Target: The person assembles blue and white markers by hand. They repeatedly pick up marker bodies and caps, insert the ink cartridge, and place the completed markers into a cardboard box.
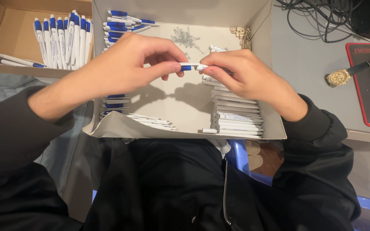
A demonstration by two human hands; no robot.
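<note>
Overhead, left hand (120, 66) and right hand (243, 75) pinch a white-and-blue pen (191, 67) by its ends above a cardboard box (185, 102); it looks light, stiff, slightly slippery.

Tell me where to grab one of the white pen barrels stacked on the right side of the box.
Grip the top barrel of the stack at its middle, coming from above. The barrels lie flat, packed side by side, with the box wall close at one end, so only the upper face is open to fingers.
</note>
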